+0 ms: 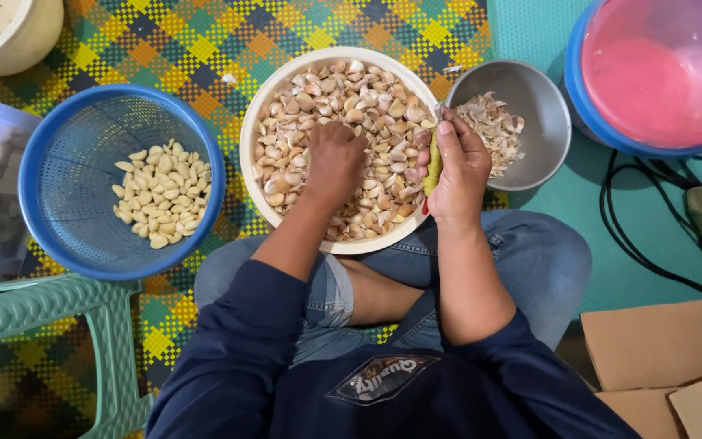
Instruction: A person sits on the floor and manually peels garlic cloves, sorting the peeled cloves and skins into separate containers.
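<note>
1. The person is sitting cross-legged on a chequered woven mat (205,49), working through a wide cream round bowl (247,154) that is resting against the knees and holding unpeeled garlic cloves (367,97).
2. The left hand (333,162) is reaching down into the pile, fingers curled together among the cloves; whether they are pinching one already, I cannot tell.
3. The right hand (458,167) is hovering at the bowl's right rim, fingers clamped on a small yellow-handled knife (433,167).
4. As a judgement, the step in hand is picking a fresh clove; the next move is calling for bringing it up to the blade.
5. To the left, a blue plastic mesh basket (58,162) is holding the peeled pale garlic cloves (162,191).
6. Just right of the cream bowl, a grey metal bowl (542,122) is collecting papery garlic skins (493,130).
7. Far right, a pink translucent lidded tub with a blue rim (660,73) is sitting apart; its contents are not showing.
</note>
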